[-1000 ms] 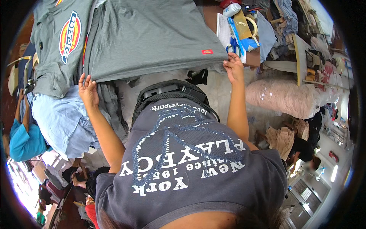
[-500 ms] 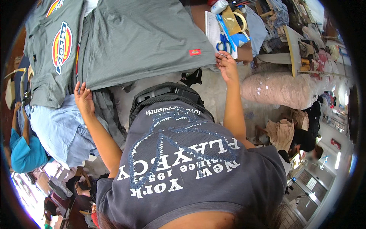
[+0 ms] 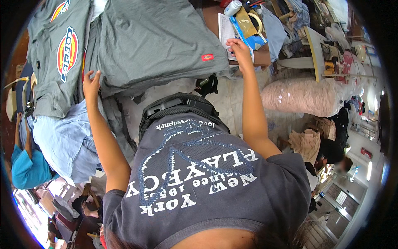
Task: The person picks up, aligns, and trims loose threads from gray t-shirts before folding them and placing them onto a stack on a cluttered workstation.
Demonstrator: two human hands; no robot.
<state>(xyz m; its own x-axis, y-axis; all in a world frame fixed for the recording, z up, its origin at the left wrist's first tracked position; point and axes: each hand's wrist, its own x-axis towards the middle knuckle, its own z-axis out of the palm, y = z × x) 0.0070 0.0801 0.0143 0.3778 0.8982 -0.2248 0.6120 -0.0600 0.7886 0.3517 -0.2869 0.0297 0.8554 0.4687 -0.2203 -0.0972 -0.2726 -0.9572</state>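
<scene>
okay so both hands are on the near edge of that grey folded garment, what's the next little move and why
Probably lift the near edge and fold it away from the body. The left hand sits at the left corner of the grey garment and the right hand at its right corner by the small red tag, so both ends are under control. The cloth looks flat and smooth, with its near edge hanging slightly over the table.

shirt (image 3: 157, 39): grey matt cloth, smooth, small red woven tag | notebook (image 3: 227, 29) right of shirt: white paper | tape roll (image 3: 258, 21) beyond notebook: glossy | bundle (image 3: 298, 96) right of shirt: pink cloth under shiny clear plastic
</scene>
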